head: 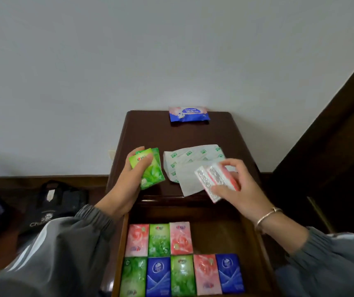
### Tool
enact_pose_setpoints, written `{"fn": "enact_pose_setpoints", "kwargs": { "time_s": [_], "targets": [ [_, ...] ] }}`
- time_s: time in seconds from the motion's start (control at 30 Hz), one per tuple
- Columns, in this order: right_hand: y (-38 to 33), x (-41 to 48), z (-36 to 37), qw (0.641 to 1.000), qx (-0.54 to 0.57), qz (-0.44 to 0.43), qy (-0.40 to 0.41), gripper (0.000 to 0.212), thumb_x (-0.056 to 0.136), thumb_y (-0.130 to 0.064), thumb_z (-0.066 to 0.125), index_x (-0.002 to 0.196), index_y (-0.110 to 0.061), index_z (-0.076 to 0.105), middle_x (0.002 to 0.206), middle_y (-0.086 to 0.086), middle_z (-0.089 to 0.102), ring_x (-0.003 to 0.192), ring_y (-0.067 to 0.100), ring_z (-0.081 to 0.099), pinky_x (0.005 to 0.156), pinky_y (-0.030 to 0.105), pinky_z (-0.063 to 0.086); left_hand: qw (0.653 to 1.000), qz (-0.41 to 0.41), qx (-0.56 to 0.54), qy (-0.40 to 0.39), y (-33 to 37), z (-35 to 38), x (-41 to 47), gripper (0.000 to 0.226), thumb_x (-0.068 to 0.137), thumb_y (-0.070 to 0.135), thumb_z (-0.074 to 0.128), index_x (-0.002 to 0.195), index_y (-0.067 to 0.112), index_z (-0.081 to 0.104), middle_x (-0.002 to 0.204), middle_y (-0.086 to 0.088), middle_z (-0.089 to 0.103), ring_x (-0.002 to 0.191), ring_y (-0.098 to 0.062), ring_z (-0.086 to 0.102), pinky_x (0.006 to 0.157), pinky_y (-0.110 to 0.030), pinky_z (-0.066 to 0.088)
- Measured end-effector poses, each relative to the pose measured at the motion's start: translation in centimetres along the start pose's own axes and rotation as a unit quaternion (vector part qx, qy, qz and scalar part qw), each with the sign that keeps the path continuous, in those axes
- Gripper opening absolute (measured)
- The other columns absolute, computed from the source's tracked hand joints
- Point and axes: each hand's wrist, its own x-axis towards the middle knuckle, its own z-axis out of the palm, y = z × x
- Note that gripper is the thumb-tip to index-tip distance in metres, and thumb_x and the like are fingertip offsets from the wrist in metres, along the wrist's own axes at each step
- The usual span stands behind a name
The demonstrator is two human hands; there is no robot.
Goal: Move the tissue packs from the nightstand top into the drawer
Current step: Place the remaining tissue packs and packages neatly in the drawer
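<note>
**Drawer (214, 239).** It stands pulled open, nearest to you. Eight tissue packs lie flat in it.
- The near row (182, 275) holds five packs touching side by side: green, blue, green, pink, blue.
- The back row (160, 239) holds three: pink, green, pink.
- Bare drawer floor shows to the right of the back row.

**Left grip (129, 185).** Your fingers are curled round the green tissue packs (150, 170), two as far as can be told. You hold them at the front left of the nightstand top (171, 136). I cannot tell whether they are lifted or resting on it.

**Right grip (238, 189).** Thumb and fingers pinch the pink tissue packs (214, 181), apparently two, tilted on edge over the front right corner.

**Recommendation.**
- Keep each pair squeezed together; the film looks slick, and an inner pack could slide out on the way down.
- Lower the pink pair first into the bare space right of the back row.
- Turn the packs flat, long sides parallel to their neighbours, and butt them against the pink pack already there.
- Let go only once they lie on the drawer floor.
- If the back row fills, the green pair probably has to go on top of a row.

**Still outstanding.**
- A white wrapper with green marks (193, 163) lies flat on the nightstand top between your grips. Whether it holds tissues cannot be told.
- A blue-and-pink wipes pack (188, 114) sits at the far edge by the wall.
</note>
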Motion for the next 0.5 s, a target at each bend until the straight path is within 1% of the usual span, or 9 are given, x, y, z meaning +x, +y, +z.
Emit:
{"fn": "enact_pose_setpoints", "kwargs": {
  "time_s": [0.07, 0.13, 0.17, 0.2, 0.27, 0.33, 0.4, 0.47, 0.5],
  "targets": [
    [2.0, -3.4, -0.5, 0.999, -0.023, 0.025, -0.037, 0.056, 0.062, -0.042, 0.073, 0.107, -0.052, 0.042, 0.108, -0.012, 0.059, 0.089, -0.004, 0.063, 0.063, 0.011, 0.050, 0.998, -0.031, -0.002, -0.048, -0.6, 1.1, -3.1, 0.058, 0.076, 0.044, 0.073, 0.128, 0.038, 0.049, 0.115, -0.002, 0.070, 0.104, -0.021, 0.068, 0.074, -0.029, 0.057],
    [4.0, -5.5, -0.3, 0.996, -0.050, 0.053, -0.053, 0.056, 0.062, -0.039, 0.073, 0.107, -0.051, 0.041, 0.111, -0.010, 0.057, 0.093, 0.005, 0.063, 0.068, 0.018, 0.053, 0.995, -0.060, 0.012, -0.074, -1.3, 1.7, -5.7, 0.060, 0.077, 0.044, 0.072, 0.130, 0.033, 0.048, 0.117, -0.005, 0.069, 0.107, -0.024, 0.067, 0.076, -0.031, 0.058],
    [4.9, -6.1, -0.1, 0.994, -0.065, 0.067, -0.051, 0.056, 0.064, -0.037, 0.074, 0.106, -0.050, 0.040, 0.111, -0.009, 0.055, 0.096, 0.008, 0.061, 0.072, 0.022, 0.054, 0.994, -0.076, 0.023, -0.077, -1.7, 1.9, -6.7, 0.061, 0.077, 0.044, 0.072, 0.131, 0.029, 0.048, 0.118, -0.008, 0.069, 0.108, -0.026, 0.066, 0.080, -0.035, 0.058],
    [5.8, -6.4, 0.2, 0.993, -0.080, 0.076, -0.046, 0.055, 0.066, -0.034, 0.074, 0.105, -0.049, 0.039, 0.109, -0.010, 0.053, 0.095, 0.009, 0.060, 0.074, 0.025, 0.055, 0.992, -0.093, 0.035, -0.073, -2.1, 2.0, -7.5, 0.060, 0.078, 0.044, 0.072, 0.130, 0.024, 0.050, 0.118, -0.011, 0.068, 0.108, -0.028, 0.066, 0.085, -0.040, 0.057],
    [7.3, -6.6, 1.1, 0.989, -0.109, 0.087, -0.045, 0.052, 0.070, -0.030, 0.074, 0.104, -0.044, 0.038, 0.104, -0.012, 0.053, 0.088, 0.006, 0.059, 0.069, 0.023, 0.054, 0.989, -0.124, 0.064, -0.053, -3.3, 2.1, -8.8, 0.053, 0.081, 0.040, 0.069, 0.127, 0.018, 0.054, 0.114, -0.013, 0.070, 0.104, -0.029, 0.067, 0.090, -0.046, 0.054],
    [8.4, -6.1, 2.1, 0.984, -0.139, 0.101, -0.048, 0.052, 0.072, -0.030, 0.072, 0.108, -0.039, 0.036, 0.103, -0.006, 0.056, 0.083, 0.006, 0.059, 0.063, 0.021, 0.051, 0.983, -0.145, 0.104, -0.036, -4.6, 2.1, -9.6, 0.045, 0.085, 0.036, 0.066, 0.125, 0.016, 0.055, 0.110, -0.011, 0.072, 0.100, -0.028, 0.069, 0.090, -0.046, 0.054],
    [9.1, -5.2, 3.1, 0.976, -0.181, 0.111, -0.039, 0.052, 0.073, -0.030, 0.069, 0.113, -0.033, 0.036, 0.104, -0.001, 0.057, 0.082, 0.014, 0.059, 0.062, 0.026, 0.051, 0.978, -0.160, 0.135, -0.022, -5.7, 2.2, -10.2, 0.044, 0.086, 0.036, 0.066, 0.123, 0.016, 0.054, 0.106, -0.009, 0.073, 0.097, -0.025, 0.070, 0.089, -0.044, 0.054],
    [9.4, -4.3, 4.1, 0.965, -0.229, 0.121, -0.029, 0.055, 0.074, -0.032, 0.068, 0.117, -0.028, 0.034, 0.107, 0.003, 0.057, 0.080, 0.017, 0.056, 0.057, 0.025, 0.045, 0.975, -0.160, 0.151, -0.004, -6.6, 2.1, -10.4, 0.044, 0.085, 0.036, 0.067, 0.123, 0.017, 0.054, 0.106, -0.005, 0.073, 0.096, -0.021, 0.071, 0.086, -0.039, 0.054],
    [9.4, -3.9, 4.6, 0.959, -0.253, 0.127, -0.027, 0.057, 0.074, -0.034, 0.068, 0.119, -0.027, 0.033, 0.110, 0.005, 0.057, 0.081, 0.018, 0.055, 0.055, 0.024, 0.041, 0.975, -0.160, 0.153, 0.006, -6.9, 2.0, -10.5, 0.045, 0.085, 0.037, 0.067, 0.124, 0.017, 0.055, 0.108, -0.004, 0.073, 0.098, -0.020, 0.070, 0.088, -0.038, 0.053]
  ]
}}
